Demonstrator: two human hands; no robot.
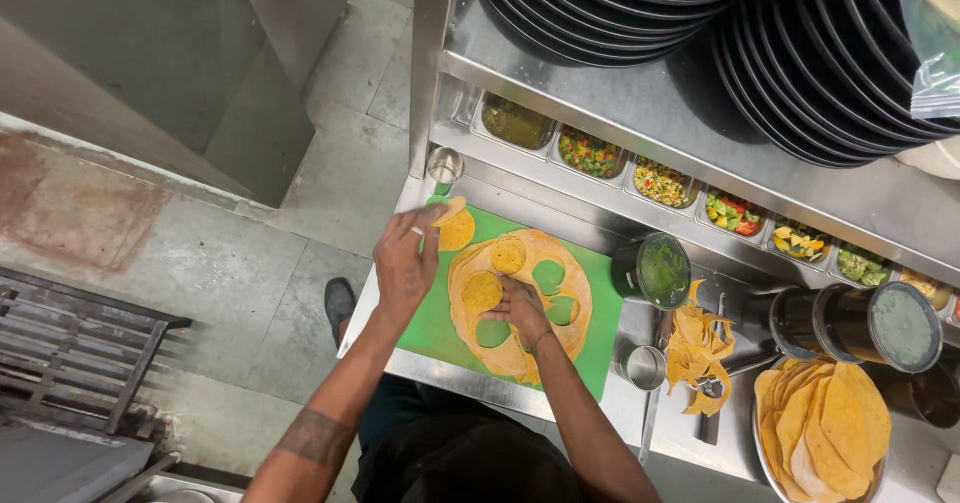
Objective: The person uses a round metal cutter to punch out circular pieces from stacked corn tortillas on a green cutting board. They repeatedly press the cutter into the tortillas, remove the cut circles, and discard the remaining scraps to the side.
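A large yellow flatbread (520, 298) with round holes cut out of it lies on a green cutting board (590, 343). My left hand (405, 263) holds a small cut round (449, 209) in its fingertips at the board's upper left corner, above another cut round (457, 233) lying there. Two more small rounds (508, 255) rest on the flatbread. My right hand (517, 311) presses down on the middle of the flatbread, fingers curled; whether it holds a cutter is hidden.
A steel counter (620, 403) carries a dark tub of green sauce (652, 270), a small metal cup (644, 367), flatbread scraps (697, 348), a bowl of stacked flatbreads (822, 423) and lidded dark containers (880, 325). Trays of chopped vegetables (662, 183) line the back. Black plates (620, 3) are stacked above.
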